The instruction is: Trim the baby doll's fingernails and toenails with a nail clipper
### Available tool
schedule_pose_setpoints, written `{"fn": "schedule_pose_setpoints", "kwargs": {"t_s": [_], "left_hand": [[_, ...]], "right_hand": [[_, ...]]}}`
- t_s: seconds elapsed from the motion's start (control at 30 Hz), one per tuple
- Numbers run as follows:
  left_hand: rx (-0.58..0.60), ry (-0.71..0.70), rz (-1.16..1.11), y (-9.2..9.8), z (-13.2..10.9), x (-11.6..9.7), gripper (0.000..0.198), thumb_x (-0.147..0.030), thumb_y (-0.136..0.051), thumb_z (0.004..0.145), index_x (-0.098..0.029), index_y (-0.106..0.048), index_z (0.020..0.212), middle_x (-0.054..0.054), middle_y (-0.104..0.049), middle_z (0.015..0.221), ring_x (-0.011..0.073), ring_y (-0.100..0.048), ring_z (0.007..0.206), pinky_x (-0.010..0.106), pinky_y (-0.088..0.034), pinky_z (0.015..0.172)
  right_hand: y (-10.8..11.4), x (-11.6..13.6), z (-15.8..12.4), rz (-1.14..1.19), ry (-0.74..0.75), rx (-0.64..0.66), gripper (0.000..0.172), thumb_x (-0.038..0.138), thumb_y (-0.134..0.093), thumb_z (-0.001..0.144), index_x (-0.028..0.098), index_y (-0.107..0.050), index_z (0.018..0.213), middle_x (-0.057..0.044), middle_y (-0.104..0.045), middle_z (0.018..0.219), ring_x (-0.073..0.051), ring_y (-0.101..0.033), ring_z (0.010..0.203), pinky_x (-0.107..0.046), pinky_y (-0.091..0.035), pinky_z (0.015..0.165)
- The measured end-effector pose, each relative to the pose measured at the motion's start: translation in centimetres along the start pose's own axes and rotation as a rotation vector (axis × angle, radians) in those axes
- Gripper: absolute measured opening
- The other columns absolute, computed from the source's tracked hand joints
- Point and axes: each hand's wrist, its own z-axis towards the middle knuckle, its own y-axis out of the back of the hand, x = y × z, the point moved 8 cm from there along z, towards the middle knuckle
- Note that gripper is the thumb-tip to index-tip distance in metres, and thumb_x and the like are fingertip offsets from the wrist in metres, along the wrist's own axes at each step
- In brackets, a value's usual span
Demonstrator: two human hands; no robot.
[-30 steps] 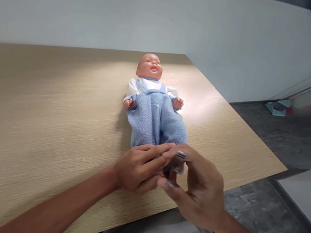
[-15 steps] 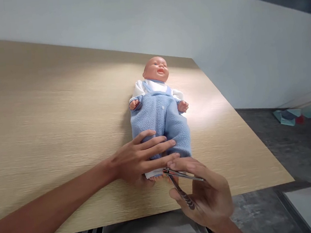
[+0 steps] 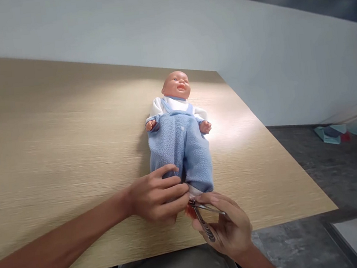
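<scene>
Baby doll (image 3: pixel 179 138) lying face-up on the wooden table (image 3: pixel 52 135), head toward 12 o'clock and legs toward 6 o'clock, dressed in a white shirt and blue fleece overalls. Both of the person's hands meet at the doll's feet, near the table's front edge.

Progress, judged from this frame: the work looks to be nail trimming on the doll's foot, and it appears to be at the approach stage — the metal nail clipper (image 3: pixel 204 217) is brought up to the foot, its tip at the reddish toe area just below the trouser cuff. No clipping can be confirmed; whether any toe has been done cannot be told. The other foot is hidden under the hands.

Pose of the left hand (image 3: pixel 156 196): forearm entering from 8 o'clock and lying low over the table, fingers curled and pressed around the doll's lower leg, the index finger resting higher on the fleece — a steadying grip at the cuff.

Pose of the right hand (image 3: pixel 228 227): entering from 5 o'clock, wrist below the table edge, fingers closed around the clipper, thumb on top of the lever, the tool pointing toward 11 o'clock. The lever stands raised off the body, so the blades seem not yet squeezed together.
</scene>
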Motion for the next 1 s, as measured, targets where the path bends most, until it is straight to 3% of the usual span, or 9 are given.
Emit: {"fn": "schedule_pose_setpoints", "kwargs": {"t_s": [0.13, 0.23, 0.33, 0.4, 0.5, 0.6, 0.73, 0.87, 1.0], "left_hand": [[0.017, 0.016, -0.101, -0.4, 0.3, -0.3, 0.023, -0.017, -0.045, 0.095, -0.013, -0.065, 0.083, 0.013, -0.075, 0.089, 0.02, -0.069, 0.08, 0.042, -0.058, 0.084], [-0.015, 0.069, -0.157, -0.3, 0.2, 0.1, 0.016, -0.012, -0.049, 0.086, -0.01, -0.065, 0.091, 0.014, -0.076, 0.091, 0.0216, -0.07, 0.086, 0.04, -0.059, 0.085], [-0.003, 0.14, -0.145, -0.1, -0.3, 0.7, 0.022, -0.016, -0.054, 0.081, -0.008, -0.065, 0.099, 0.015, -0.075, 0.099, 0.0276, -0.069, 0.104, 0.044, -0.056, 0.097], [0.076, 0.204, -0.113, -0.4, -0.7, 1.0, 0.028, -0.022, -0.055, 0.081, -0.01, -0.065, 0.104, 0.015, -0.074, 0.109, 0.0316, -0.063, 0.12, 0.052, -0.046, 0.111], [0.252, 0.309, -0.077, -1.4, -1.4, 1.1, 0.041, -0.031, -0.055, 0.081, -0.011, -0.063, 0.117, 0.014, -0.069, 0.124, 0.0345, -0.05, 0.137, 0.057, -0.027, 0.123], [0.343, 0.37, -0.048, -2.1, -1.9, 1.1, 0.048, -0.035, -0.054, 0.082, -0.012, -0.06, 0.123, 0.014, -0.064, 0.132, 0.0357, -0.042, 0.143, 0.055, -0.021, 0.125], [0.336, 0.318, -0.003, -2.4, -1.9, 1.5, 0.036, -0.041, -0.049, 0.094, -0.014, -0.062, 0.113, 0.013, -0.067, 0.126, 0.0324, -0.047, 0.137, 0.051, -0.026, 0.123], [0.293, 0.157, 0.031, -2.1, -1.4, 1.1, 0.032, -0.033, -0.04, 0.103, -0.014, -0.064, 0.096, 0.012, -0.072, 0.105, 0.0249, -0.064, 0.106, 0.042, -0.043, 0.108], [0.21, 0.092, 0.009, -1.3, -0.4, 0.7, 0.028, -0.018, -0.038, 0.102, -0.014, -0.061, 0.087, 0.01, -0.071, 0.088, 0.0215, -0.066, 0.089, 0.038, -0.049, 0.094]], "right_hand": [[-0.1, -0.2, -0.1, 0.005, 0.032, 0.014, 0.046, 0.032, -0.074, 0.086, 0.02, -0.056, 0.127, -0.007, -0.078, 0.09, -0.022, -0.077, 0.075, -0.033, -0.065, 0.072], [0.1, -0.1, -0.3, 0.042, 0.032, 0.0, 0.044, 0.035, -0.071, 0.088, 0.022, -0.055, 0.127, -0.006, -0.078, 0.089, -0.022, -0.077, 0.077, -0.034, -0.065, 0.073], [0.5, -0.3, -0.2, 0.096, -0.025, -0.023, 0.042, 0.04, -0.063, 0.093, 0.022, -0.048, 0.129, -0.006, -0.075, 0.086, -0.022, -0.076, 0.076, -0.036, -0.064, 0.071], [0.5, -0.5, 0.1, 0.126, -0.048, -0.016, 0.041, 0.041, -0.062, 0.095, 0.023, -0.047, 0.128, -0.006, -0.074, 0.085, -0.021, -0.075, 0.076, -0.036, -0.064, 0.071], [0.5, 0.4, 1.1, 0.124, 0.097, 0.063, 0.037, 0.038, -0.063, 0.095, 0.019, -0.05, 0.124, -0.007, -0.076, 0.09, -0.02, -0.076, 0.08, -0.034, -0.063, 0.076], [-0.1, 1.3, 1.7, 0.14, 0.296, 0.227, 0.023, 0.028, -0.067, 0.092, 0.016, -0.058, 0.11, -0.009, -0.077, 0.093, -0.018, -0.075, 0.083, -0.032, -0.063, 0.077], [-0.6, 1.1, 2.3, 0.161, 0.359, 0.339, 0.016, 0.027, -0.07, 0.09, 0.017, -0.06, 0.096, -0.009, -0.077, 0.089, -0.018, -0.074, 0.079, -0.032, -0.063, 0.073], [-0.4, 0.9, 2.5, 0.096, 0.36, 0.279, 0.018, 0.034, -0.064, 0.094, 0.017, -0.058, 0.095, -0.008, -0.075, 0.079, -0.016, -0.071, 0.067, -0.029, -0.062, 0.062], [-0.5, 1.1, 2.1, 0.05, 0.395, 0.263, 0.016, 0.027, -0.064, 0.094, 0.015, -0.057, 0.1, -0.01, -0.077, 0.082, -0.017, -0.074, 0.072, -0.028, -0.063, 0.069]]}}
